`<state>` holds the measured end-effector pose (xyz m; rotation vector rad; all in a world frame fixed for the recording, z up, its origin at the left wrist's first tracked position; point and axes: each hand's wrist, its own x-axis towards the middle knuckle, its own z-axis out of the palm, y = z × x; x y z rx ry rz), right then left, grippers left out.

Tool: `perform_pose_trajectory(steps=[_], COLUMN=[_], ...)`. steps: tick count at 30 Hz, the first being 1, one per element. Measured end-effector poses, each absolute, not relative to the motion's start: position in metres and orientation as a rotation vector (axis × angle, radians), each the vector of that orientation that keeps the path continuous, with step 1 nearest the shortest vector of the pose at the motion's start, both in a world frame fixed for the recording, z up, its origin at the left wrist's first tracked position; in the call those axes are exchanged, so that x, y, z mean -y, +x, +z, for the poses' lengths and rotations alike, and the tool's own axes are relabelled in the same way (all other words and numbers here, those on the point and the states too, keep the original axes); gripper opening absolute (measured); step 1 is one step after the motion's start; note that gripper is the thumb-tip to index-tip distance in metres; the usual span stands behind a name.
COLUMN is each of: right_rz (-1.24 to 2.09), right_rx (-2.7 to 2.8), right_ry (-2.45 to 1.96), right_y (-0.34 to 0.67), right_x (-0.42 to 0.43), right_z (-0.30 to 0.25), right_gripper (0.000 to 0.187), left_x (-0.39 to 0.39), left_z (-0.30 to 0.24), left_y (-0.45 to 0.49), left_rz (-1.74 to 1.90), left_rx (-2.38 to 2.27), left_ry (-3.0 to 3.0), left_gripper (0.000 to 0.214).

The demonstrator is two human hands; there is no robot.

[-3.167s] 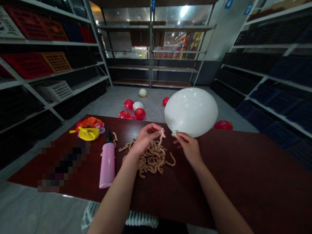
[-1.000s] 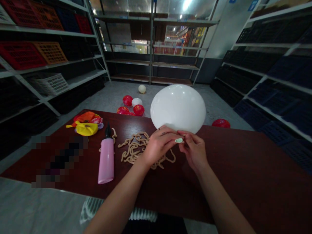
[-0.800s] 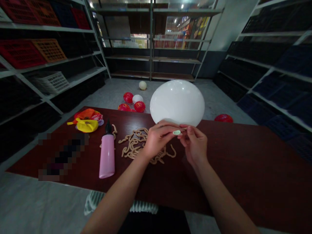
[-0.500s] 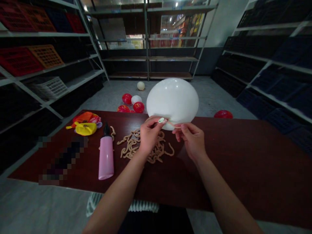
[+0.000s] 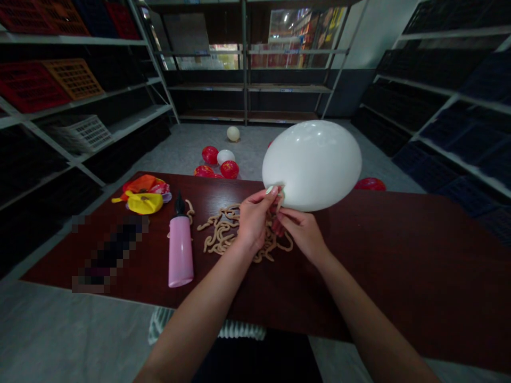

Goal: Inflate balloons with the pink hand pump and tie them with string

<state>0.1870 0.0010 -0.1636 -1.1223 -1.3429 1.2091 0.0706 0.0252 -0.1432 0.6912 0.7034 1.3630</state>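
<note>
One white balloon (image 5: 312, 165), fully inflated, is held clear of the table, directly above and to the right of the fingertips of both hands. The left hand (image 5: 252, 223) has thumb and forefinger pinched shut on the neck at the balloon's lower left edge. The right hand (image 5: 302, 235) lies just below that pinch, touching the left hand. Its fingers (image 5: 281, 216) are curled and drawn narrow, and it cannot be told whether they grip the neck or a cord.

A loose pile of tan cords (image 5: 223, 234) lies under the fingers and to their left, on the dark red table (image 5: 399, 255). Left of the pile, well apart from the fingers, a pink hand pump (image 5: 180, 254) lies flat with its black nozzle pointing away from the person. Farther left and farther out sits a heap of deflated balloons (image 5: 143, 198), yellow and orange.

Beyond the fingers, on the floor, rests a cluster of red and white balloons (image 5: 219, 160), with a pale balloon (image 5: 233, 133) behind it. A red balloon (image 5: 370, 184) shows past the table edge, right of the fingers. Metal shelving (image 5: 247, 88) lines the room; red and orange crates (image 5: 51, 82) and a white basket (image 5: 82, 133) occupy the left racks.
</note>
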Motion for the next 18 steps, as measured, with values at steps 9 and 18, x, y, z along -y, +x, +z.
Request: perform_pose_trajectory(steps=[9, 18], right_rz=[0.988, 0.709], right_rx=[1.42, 1.519], right_ry=[-1.284, -1.475], right_y=[0.1881, 0.187], right_x=[0.0016, 0.0033], right_z=[-0.1673, -0.165], right_gripper=[0.029, 0.019], left_x=[-0.0222, -0.0208], left_z=[-0.1489, -0.1487], left_y=[0.0746, 0.0745], left_rz=[1.299, 1.257], left_rx=[-0.75, -0.777], left_ry=[0.793, 0.903], left_gripper=[0.021, 0.02])
